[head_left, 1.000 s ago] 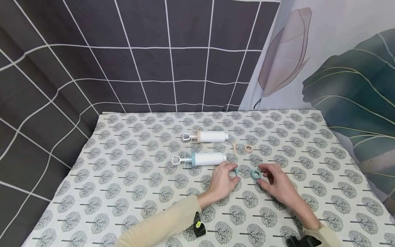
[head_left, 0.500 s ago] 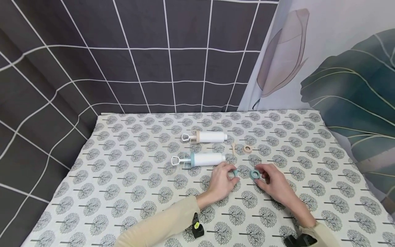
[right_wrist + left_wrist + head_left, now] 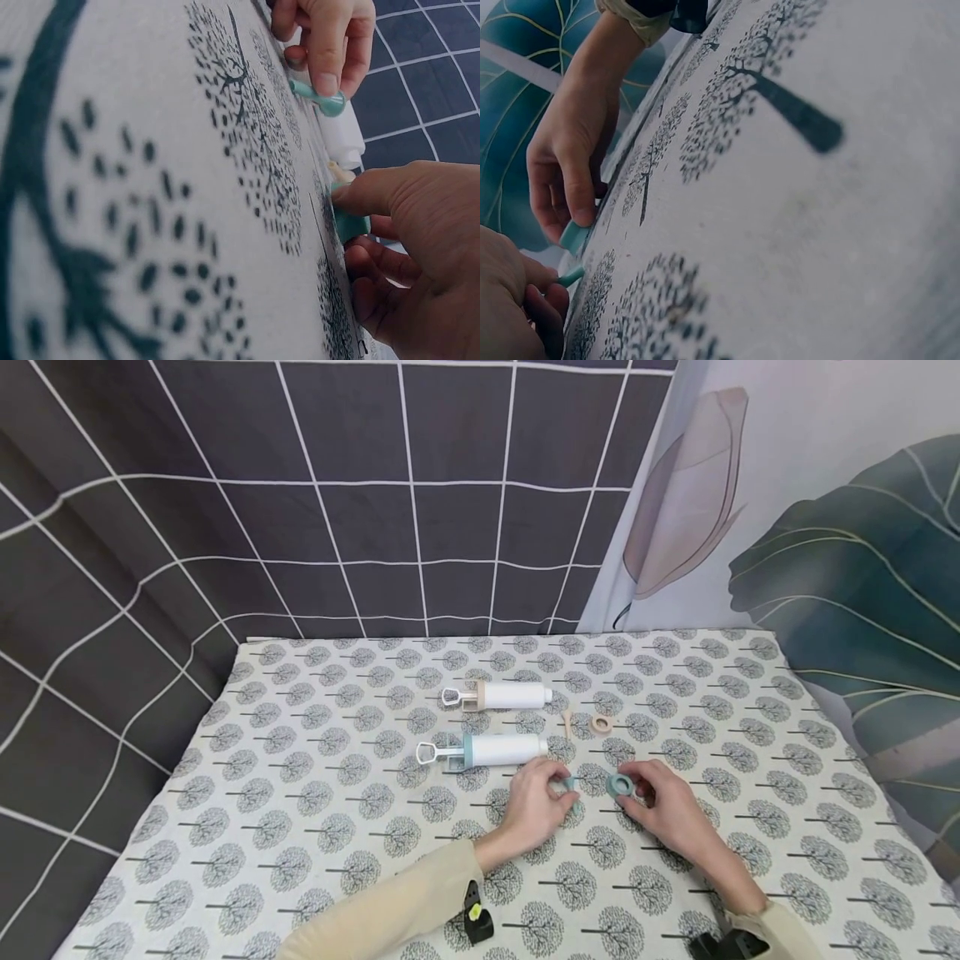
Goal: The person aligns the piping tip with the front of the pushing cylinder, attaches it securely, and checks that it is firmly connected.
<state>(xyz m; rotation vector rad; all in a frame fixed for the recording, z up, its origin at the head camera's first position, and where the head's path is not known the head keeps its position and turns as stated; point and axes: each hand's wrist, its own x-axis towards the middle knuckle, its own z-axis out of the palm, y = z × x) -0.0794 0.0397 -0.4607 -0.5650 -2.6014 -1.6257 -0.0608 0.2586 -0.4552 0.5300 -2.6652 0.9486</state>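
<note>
No text, label, brand or number can be read anywhere; only printed tree patterns show.

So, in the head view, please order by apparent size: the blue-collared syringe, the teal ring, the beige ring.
1. Blue-collared syringe, clearly largest.
2. Teal ring, pinched by the right hand.
3. Beige ring, looks smaller, but it lies farther away, so this is unsure.

Small teal plastic nozzle tip [image 3: 572, 782], tapered cone shape, lying on its side on the tree-print tablecloth, pinched at its wider end; narrow end points along the cloth in the right wrist view [image 3: 319, 97]. Teal plastic ring collar [image 3: 620, 785], round with open centre hole, standing tilted on its edge against the cloth, just beside the nozzle tip but apart from it.
</note>
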